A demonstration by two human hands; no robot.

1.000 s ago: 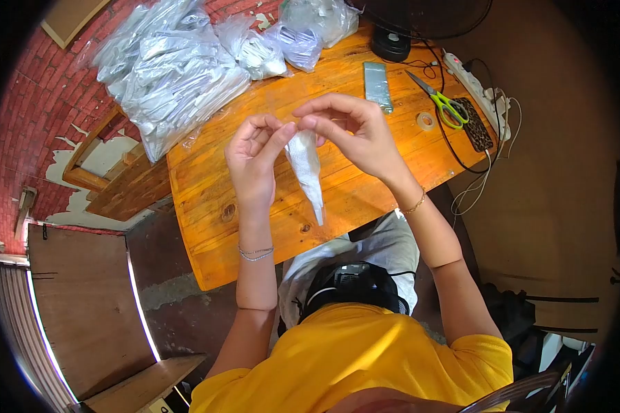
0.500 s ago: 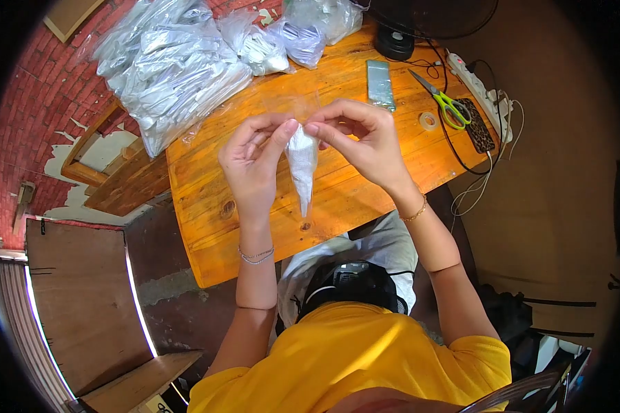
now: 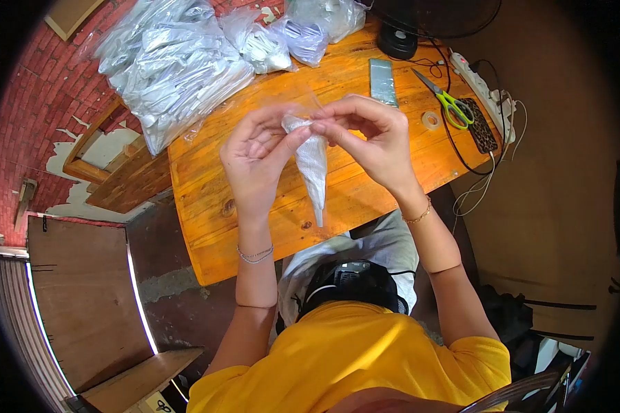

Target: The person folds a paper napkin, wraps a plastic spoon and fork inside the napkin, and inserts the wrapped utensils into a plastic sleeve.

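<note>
A white, ribbed, cone-shaped packet [image 3: 312, 168] hangs point-down between my hands above the wooden table. I cannot tell if it is cloth or paper. Clear plastic film shows faintly around its wide upper end. My left hand [image 3: 255, 146] pinches the packet near its top, the thumb lying across the front. Close beside it, my right hand [image 3: 368, 138] grips the top right edge between thumb and fingers. The two thumb tips nearly meet. Some fingertips are hidden behind the packet.
Large clear bags of white packets [image 3: 176, 76] fill the table's [image 3: 255, 241] back left. Toward the right lie a greenish flat pack [image 3: 382, 81], a tape roll [image 3: 430, 120], scissors [image 3: 451, 107], a phone [image 3: 481, 131] and a power strip [image 3: 486, 89]. A fan base [image 3: 397, 43] stands behind.
The packet's tip has swung slightly down and to the right. My left thumb has moved right across its top, closer to my right thumb, and the left fingers have shifted with blur.
</note>
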